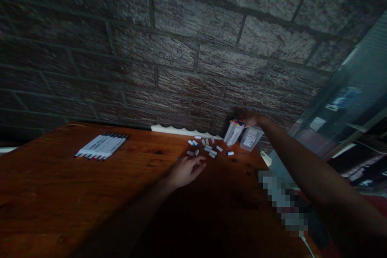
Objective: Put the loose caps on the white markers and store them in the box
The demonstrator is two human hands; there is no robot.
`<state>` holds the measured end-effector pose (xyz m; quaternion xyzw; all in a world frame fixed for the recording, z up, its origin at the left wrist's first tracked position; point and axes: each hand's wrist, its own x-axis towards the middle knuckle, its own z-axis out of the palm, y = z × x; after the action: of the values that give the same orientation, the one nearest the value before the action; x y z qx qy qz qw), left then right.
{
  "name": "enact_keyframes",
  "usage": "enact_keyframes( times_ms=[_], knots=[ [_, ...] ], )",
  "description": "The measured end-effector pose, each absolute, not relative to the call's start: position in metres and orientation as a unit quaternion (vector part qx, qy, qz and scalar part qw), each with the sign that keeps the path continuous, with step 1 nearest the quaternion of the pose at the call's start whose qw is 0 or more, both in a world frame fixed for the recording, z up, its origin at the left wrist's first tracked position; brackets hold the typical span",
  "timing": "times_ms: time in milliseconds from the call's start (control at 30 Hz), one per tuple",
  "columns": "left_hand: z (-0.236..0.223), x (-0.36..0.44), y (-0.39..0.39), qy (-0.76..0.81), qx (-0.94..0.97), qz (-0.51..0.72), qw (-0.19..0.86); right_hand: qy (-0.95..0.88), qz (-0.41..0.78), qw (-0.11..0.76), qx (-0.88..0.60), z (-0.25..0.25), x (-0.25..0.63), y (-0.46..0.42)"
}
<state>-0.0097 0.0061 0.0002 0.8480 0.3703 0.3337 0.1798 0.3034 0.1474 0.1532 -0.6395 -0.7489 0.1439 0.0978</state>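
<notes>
My left hand [186, 171] hovers or rests low over the wooden table, its fingers loosely bent with a gap between them and nothing visible inside. Just beyond it lie several small marker caps [208, 148], mostly white with coloured ends. My right hand [250, 119] reaches to the top of a clear container [232, 135] packed with colourful-tipped markers. Its fingers are in shadow behind the rim, so their grip is hidden. Beside that container, under my right wrist, stands a second clear plastic box [250, 139] with a white label.
A row of white markers [102, 146] with dark ends lies side by side on the left of the wooden table [136, 193]. A wavy white strip [184, 131] runs along the back edge against the stone-block wall [193, 56]. Shelving [359, 145] stands at right.
</notes>
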Motion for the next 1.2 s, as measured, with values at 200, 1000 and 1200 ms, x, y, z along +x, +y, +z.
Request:
enact_keyframes(
  times_ms=[200, 1000, 1200],
  knots=[
    [-0.001, -0.010, 0.007, 0.371, 0.851, 0.330, 0.171, -0.711, 0.200, 0.091, -0.668, 0.151, 0.308, 0.153],
    [-0.006, -0.010, 0.009, 0.366, 0.856, 0.318, 0.177, -0.691, 0.175, 0.145, -0.687, 0.167, 0.312, 0.138],
    [-0.006, -0.010, 0.008, 0.369, 0.856, 0.317, 0.173, -0.698, 0.134, 0.108, -0.695, 0.164, 0.313, 0.137]
  ],
)
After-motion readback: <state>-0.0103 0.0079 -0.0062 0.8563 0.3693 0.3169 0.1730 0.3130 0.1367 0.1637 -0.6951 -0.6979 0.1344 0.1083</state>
